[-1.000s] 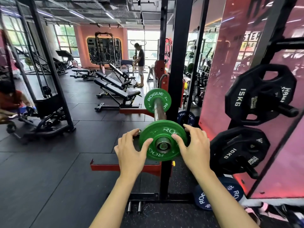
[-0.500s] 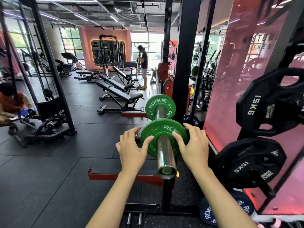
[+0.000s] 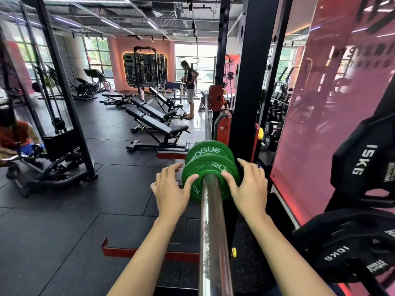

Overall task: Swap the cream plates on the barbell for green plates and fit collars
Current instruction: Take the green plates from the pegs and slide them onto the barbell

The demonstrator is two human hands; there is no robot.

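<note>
A chrome barbell sleeve (image 3: 213, 231) runs away from me on the rack. Two green ROGUE plates sit on it. The near green plate (image 3: 210, 167) lies close against the far green plate (image 3: 208, 149). My left hand (image 3: 168, 193) grips the near plate's left rim, thumb on its face. On the right rim my right hand (image 3: 250, 189) grips the same way, thumb beside the sleeve. No collar and no cream plate shows.
The black rack upright (image 3: 252, 82) rises just right of the plates. Black 15 kg (image 3: 363, 163) and 10 kg (image 3: 342, 248) plates hang on pegs at the right. Benches (image 3: 154, 122) stand ahead, a person (image 3: 189, 86) beyond them, another person (image 3: 15, 135) at far left.
Both hands have slid the near green plate away from me along the sleeve, up to the far green plate. Much more bare sleeve now shows in front.
</note>
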